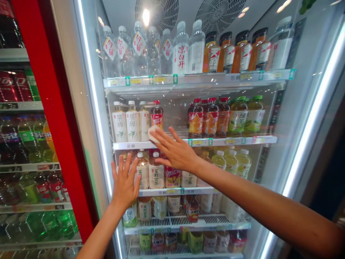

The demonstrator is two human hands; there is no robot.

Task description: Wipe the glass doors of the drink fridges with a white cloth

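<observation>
My right hand [176, 148] reaches in from the right, fingers stretched out, pressing a small white folded cloth [153, 134] under its fingertips. It appears to lie flat against the glass door [175, 108] of a lit drinks fridge. Whether the white piece is fabric or paper is hard to tell. Lower and to the left, my left hand [125, 183] is open with fingers spread, seemingly resting on the same glass and holding nothing. Behind the hands, white-labelled tea bottles [132, 122] and a red-labelled tea bottle [157, 114] show through the door, partly covered by my hands.
Water bottles [180, 50] and amber bottles [241, 52] line the top shelf [199, 78]. Bright light strips [93, 90] run along both sides of the fridge. A second fridge with a red frame [58, 118] and shelves of soft drinks stands at the left.
</observation>
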